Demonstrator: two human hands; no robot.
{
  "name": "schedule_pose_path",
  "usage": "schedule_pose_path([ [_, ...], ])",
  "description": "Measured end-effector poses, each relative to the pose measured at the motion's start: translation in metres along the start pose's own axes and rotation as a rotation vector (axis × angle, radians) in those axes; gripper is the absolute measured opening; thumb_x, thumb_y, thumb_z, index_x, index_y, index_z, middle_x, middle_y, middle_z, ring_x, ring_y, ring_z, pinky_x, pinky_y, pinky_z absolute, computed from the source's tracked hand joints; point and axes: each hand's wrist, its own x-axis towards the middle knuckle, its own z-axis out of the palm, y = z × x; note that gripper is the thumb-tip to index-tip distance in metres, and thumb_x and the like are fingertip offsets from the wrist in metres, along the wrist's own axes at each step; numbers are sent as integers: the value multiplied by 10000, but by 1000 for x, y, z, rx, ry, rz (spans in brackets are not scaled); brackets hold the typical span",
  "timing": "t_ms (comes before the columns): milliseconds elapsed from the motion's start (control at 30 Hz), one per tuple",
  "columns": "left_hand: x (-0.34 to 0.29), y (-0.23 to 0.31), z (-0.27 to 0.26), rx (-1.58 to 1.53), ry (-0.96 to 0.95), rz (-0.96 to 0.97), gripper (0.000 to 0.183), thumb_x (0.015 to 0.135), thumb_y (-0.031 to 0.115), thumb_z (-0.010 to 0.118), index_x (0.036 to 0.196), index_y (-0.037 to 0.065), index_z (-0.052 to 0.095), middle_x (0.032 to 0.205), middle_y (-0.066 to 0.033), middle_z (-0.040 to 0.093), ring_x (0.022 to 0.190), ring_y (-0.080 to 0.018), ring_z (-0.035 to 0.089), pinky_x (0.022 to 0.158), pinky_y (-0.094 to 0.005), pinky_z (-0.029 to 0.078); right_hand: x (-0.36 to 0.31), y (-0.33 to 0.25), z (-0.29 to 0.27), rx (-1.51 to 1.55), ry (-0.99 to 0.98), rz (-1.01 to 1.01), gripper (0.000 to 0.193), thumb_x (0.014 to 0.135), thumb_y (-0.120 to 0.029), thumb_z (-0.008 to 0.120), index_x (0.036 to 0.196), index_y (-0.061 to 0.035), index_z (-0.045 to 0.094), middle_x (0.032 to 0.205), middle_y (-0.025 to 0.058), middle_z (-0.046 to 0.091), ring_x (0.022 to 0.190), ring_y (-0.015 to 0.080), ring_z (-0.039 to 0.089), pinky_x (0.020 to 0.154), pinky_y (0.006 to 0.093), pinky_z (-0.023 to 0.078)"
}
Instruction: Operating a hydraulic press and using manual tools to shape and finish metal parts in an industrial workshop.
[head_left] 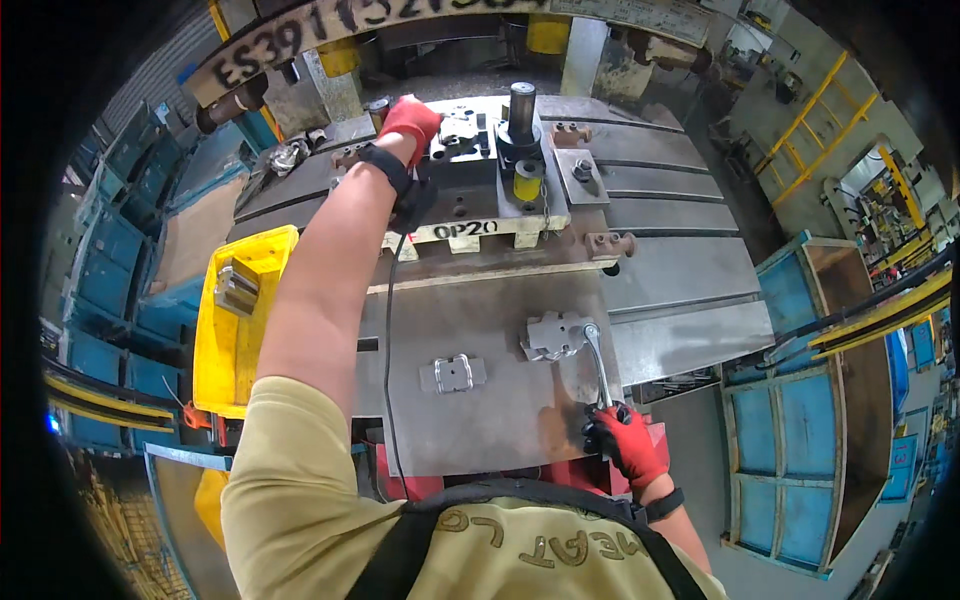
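Observation:
My left hand (412,122), in a red glove, reaches to the far left part of a die (512,213) on the press bed. It is beside a short post (378,112) and a light metal plate (458,128); its fingers are mostly hidden. Low on the right, my right hand (625,440), in a red and black glove, is closed round the handle of a long metal wrench (598,365). The wrench's round head touches or overlaps a grey metal block (553,334) on the steel plate. A smaller grey block with bright wire-like strips (452,374) lies left of it.
A yellow bin (222,365) with metal pieces (237,287) stands left of my left arm. A dark cable (388,360) runs down the steel plate (500,430). A tall dark guide post (521,115) rises from the die. The upper press beam (440,25) spans the far side.

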Motion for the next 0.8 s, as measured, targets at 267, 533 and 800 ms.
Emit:
schedule_pose_path([
  [267, 22, -33, 2, -1041, 214, 48, 234, 699, 223, 501, 825, 26, 520, 730, -90, 551, 687, -191, 513, 616, -277, 405, -9, -11, 2, 0, -84, 6, 121, 711, -141, 535, 640, -61, 478, 587, -36, 446, 522, 51, 386, 480, 201, 317],
  [533, -143, -92, 6, -1379, -96, 104, 156, 728, 116, 492, 868, 50, 513, 760, -3, 519, 624, -80, 469, 549, -215, 389, 2, -17, 4, -214, 1, -212, 102, 705, -107, 536, 750, -28, 490, 593, 17, 489, 505, 96, 484, 447, 220, 406],
  [800, -276, -82, 62, -1592, -300, -291, 169, 713, -8, 443, 867, 22, 507, 783, -10, 528, 679, -85, 497, 588, -201, 420, -11, -50, 20, -643, 184, -430, 127, 682, -128, 559, 693, -33, 475, 555, -2, 460, 443, 83, 417, 418, 214, 354],
])
